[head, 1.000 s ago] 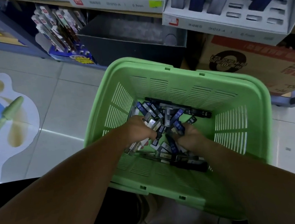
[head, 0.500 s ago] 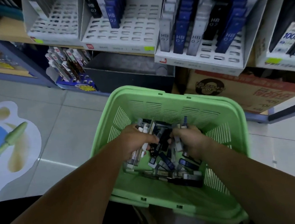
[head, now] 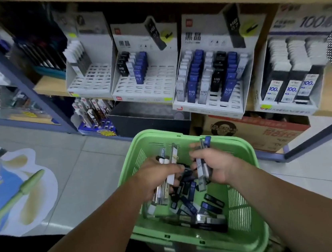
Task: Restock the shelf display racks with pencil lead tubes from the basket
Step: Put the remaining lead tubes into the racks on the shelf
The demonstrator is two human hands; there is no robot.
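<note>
Person's standing right over the green slotted plastic basket (head: 247, 153) with both hands in it. The left hand (head: 156, 174) is curled tight round a fistful of clear and white pencil lead tubes (head: 170, 176). They run lengthwise through the fist, with the tops poking out past the fingers toward the shelf and the bottoms sticking out below the palm. The right hand (head: 218, 164) grips a smaller bunch of grey and blue tubes (head: 200, 166), more or less upright, one blue cap showing above the fingers. The thumbs are really close, but I can't tell if they touch.

The loose blue, black and grey tubes (head: 191, 205) lie heaped on the basket floor under the hands. Behind the basket, on the shelf, the half-empty white cardboard rack (head: 155, 83) has only a few tubes at its back left. The fuller white rack (head: 207, 108) sits just beside it on the right.

The fingers hide how many tubes each fist holds. Most labels are blurry, and only "HB 0.7" reads on a few.
</note>
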